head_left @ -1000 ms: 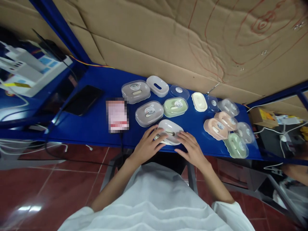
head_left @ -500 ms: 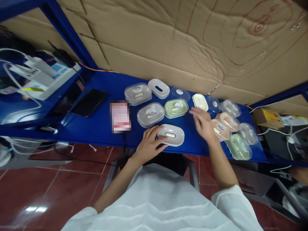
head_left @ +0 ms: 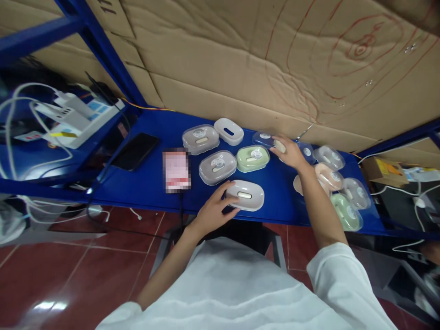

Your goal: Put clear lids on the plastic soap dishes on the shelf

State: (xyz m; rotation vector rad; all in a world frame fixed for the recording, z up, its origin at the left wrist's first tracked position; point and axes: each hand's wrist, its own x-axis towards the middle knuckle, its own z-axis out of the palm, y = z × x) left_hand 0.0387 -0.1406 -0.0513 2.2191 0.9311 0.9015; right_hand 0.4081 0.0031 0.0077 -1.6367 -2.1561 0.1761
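My left hand (head_left: 215, 208) grips the left end of a pale grey oval dish (head_left: 252, 200) near the table's front edge, thumb and fingers around its rim. Farther back, my right hand (head_left: 290, 151) has its fingers on a small cream dish (head_left: 279, 146), mostly hidden under the hand. Beside it lies a clear lid (head_left: 263, 138) with a round label. A green lidded box (head_left: 252, 161) and a grey lidded box (head_left: 217, 167) stand between the hands and the back row, where another grey box (head_left: 200, 140) and an open white dish (head_left: 228, 133) sit.
Clear lids, peach boxes (head_left: 330, 178) and a green box (head_left: 345, 213) cluster on the right of the blue table (head_left: 275, 206). A phone (head_left: 135, 151) and a blurred pink item (head_left: 176, 169) lie left. Cardboard (head_left: 213, 59) stands behind; a power strip (head_left: 92, 123) is at far left.
My right hand has moved back and slightly left, onto the small cream dish. My left hand stays at the grey dish. The camera view has shifted slightly.
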